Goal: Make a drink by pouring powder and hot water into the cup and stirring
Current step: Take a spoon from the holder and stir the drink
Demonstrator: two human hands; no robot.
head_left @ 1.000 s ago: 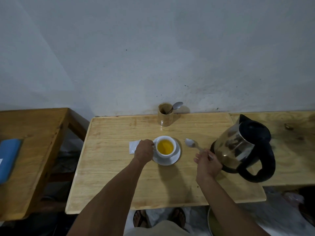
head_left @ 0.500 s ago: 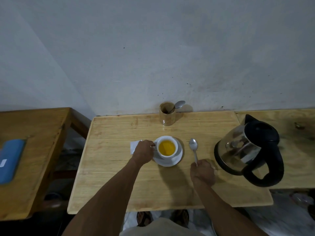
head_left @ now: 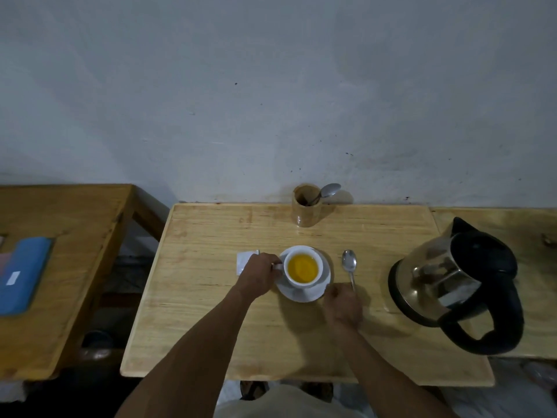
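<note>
**Item inspected.** A white ceramic cup [head_left: 301, 284], filled close to the brim with yellow liquid, sits on a round white saucer [head_left: 301, 294] near the middle of a pale wooden table [head_left: 211, 327].

**Hands.** The left hand [head_left: 259, 274] is at nine o'clock of the cup, fingers curled round its small handle. The right hand [head_left: 342, 303] is at five o'clock, curled over the tail of a slim steel teaspoon [head_left: 349, 262]. It appears to pinch the spoon, though the grip itself is hidden. The teaspoon lies flat at three o'clock, bowl pointing to twelve.

**Handling assessment.**
- The cup is judged rigid, brittle and glazed-slick. It is weighted by its contents and probably hot.
- The handle is the proper hold.
- The cup rests loose on the saucer and may slide or slop.
- The teaspoon is light and stiff, best held at the handle end.

**Surroundings.**
- A steel electric kettle with black handle [head_left: 452, 282] stands farther out at three o'clock.
- A wooden holder [head_left: 306, 211] stands at twelve.
- A white paper sachet [head_left: 243, 260] lies at nine.
</note>
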